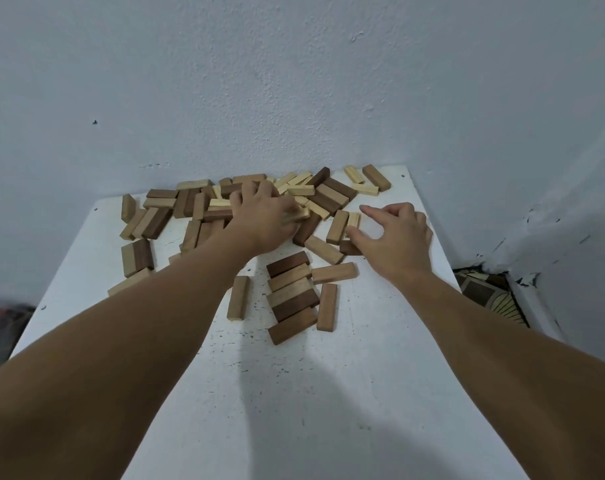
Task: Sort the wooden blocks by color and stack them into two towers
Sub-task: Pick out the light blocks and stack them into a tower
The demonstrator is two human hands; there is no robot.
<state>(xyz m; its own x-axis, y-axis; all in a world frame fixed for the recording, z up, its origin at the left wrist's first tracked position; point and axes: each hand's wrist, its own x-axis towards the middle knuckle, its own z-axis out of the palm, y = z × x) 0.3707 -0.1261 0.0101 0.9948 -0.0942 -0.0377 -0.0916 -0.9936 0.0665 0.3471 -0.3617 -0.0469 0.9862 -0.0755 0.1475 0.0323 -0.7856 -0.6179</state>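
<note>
Several light, mid-brown and dark wooden blocks lie scattered over the far half of the white table (294, 393), heaped near the wall. My left hand (259, 216) reaches into the heap and its fingers curl round a pale block (299, 215). My right hand (394, 233) hovers to the right of it, thumb and forefinger spread on either side of a small pale block (353, 219), the other fingers curled. A loose row of brown and tan blocks (292, 296) lies flat nearer to me.
The grey wall (294, 81) rises straight behind the table's back edge. To the right the table ends at a corner, with a patterned floor (491, 292) below. A dark bundle (3, 320) lies beyond the left edge.
</note>
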